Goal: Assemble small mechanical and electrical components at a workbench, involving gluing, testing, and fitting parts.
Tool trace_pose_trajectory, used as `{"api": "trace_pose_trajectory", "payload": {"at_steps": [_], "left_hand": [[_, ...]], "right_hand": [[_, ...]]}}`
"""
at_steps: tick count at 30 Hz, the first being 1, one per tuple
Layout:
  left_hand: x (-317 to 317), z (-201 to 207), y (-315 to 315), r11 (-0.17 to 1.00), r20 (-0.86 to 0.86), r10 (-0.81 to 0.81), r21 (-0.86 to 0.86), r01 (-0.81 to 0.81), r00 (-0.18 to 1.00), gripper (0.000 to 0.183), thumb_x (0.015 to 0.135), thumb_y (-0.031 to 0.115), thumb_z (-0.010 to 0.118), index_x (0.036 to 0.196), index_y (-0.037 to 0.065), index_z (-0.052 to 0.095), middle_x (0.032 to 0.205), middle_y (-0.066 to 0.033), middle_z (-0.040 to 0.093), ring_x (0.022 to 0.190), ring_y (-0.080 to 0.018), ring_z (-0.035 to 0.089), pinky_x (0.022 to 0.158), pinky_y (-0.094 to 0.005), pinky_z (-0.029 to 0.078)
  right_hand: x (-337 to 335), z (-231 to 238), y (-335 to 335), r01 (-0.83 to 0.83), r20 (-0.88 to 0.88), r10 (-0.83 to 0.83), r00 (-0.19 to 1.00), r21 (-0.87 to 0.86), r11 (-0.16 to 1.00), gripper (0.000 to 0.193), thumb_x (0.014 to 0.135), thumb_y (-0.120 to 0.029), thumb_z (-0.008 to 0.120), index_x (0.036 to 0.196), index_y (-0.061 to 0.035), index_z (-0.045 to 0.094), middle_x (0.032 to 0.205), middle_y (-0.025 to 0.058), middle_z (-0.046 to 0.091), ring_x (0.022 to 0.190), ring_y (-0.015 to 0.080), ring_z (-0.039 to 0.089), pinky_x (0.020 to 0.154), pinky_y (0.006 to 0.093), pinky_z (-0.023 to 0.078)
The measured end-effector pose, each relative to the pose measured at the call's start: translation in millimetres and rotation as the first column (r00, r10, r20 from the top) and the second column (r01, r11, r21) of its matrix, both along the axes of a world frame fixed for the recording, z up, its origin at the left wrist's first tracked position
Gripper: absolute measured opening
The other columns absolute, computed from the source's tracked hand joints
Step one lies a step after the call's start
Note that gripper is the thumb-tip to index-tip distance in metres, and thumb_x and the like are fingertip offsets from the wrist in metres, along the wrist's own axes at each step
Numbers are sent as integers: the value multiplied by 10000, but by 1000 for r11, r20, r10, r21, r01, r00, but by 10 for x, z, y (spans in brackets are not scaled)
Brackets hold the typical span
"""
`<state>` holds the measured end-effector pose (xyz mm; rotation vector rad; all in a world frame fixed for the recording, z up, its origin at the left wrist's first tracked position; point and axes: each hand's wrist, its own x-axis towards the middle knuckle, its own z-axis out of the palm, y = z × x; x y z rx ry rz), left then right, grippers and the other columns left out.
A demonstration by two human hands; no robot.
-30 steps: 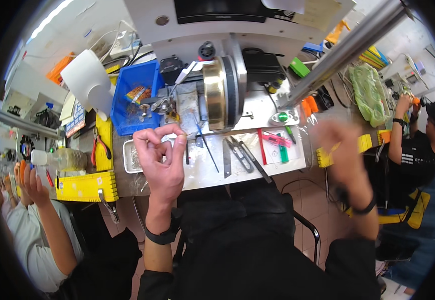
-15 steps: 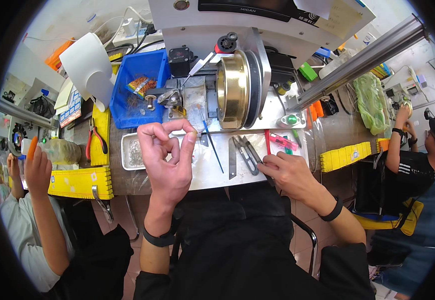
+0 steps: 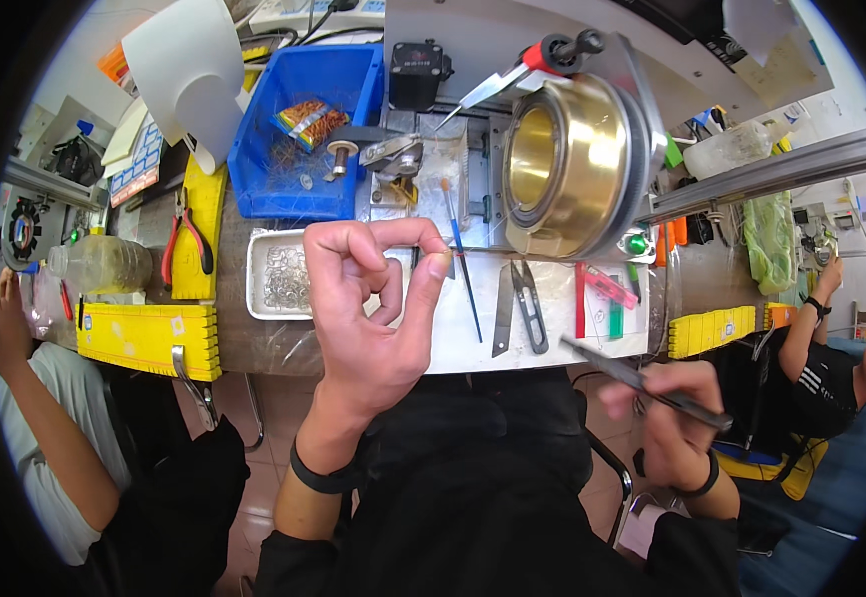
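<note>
My left hand (image 3: 368, 318) is raised over the front of the white work surface (image 3: 423, 343), thumb and forefinger pinched together. Something tiny seems to show at the fingertips, too small to name. Beyond it stands a brass ring-shaped wheel (image 3: 582, 164) on the machine. My right hand (image 3: 677, 413), slightly blurred, is off the table's front edge at the right. It grips dark tweezers (image 3: 642, 381), whose tip points up and left. Thread snips (image 3: 530, 310) and a flat metal blade (image 3: 503, 310) lie on the surface between the hands, with a thin blue-handled brush (image 3: 468, 279) beside them.
A blue bin (image 3: 254, 164) with a small packet and loose wires stands at the back left. In front is a white tray (image 3: 256, 289) of small metal pieces. Red-handled pliers (image 3: 186, 234) lie further left. A metal bar (image 3: 771, 174) slants across the right. Co-workers sit on both sides.
My right hand has lifted the tweezers from beside the snips and moved right and toward me. My left hand keeps its pinch. The whole view has shifted.
</note>
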<state>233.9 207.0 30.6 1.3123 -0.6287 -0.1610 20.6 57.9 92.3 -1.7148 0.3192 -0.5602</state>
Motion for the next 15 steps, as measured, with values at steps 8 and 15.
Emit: {"api": "trace_pose_trajectory", "payload": {"at_steps": [8,15], "left_hand": [[48,-20,28,1000,35,17,-11,-17,999,399,844,-100,635,968,84,304,936,-132,648,497,18,252,444,-148,190],[63,-38,30,1000,172,-14,19,11,985,441,836,-139,626,985,99,286,983,-188,647,488,29,252,467,-123,190]], "right_hand": [[687,279,181,63,201,37,979,-468,881,263,811,-130,763,940,46,615,712,161,669,584,252,659,532,338,539],[928,343,39,-153,0,257,966,-804,575,298,757,-56,689,997,117,650,759,215,669,613,281,662,561,339,535]]}}
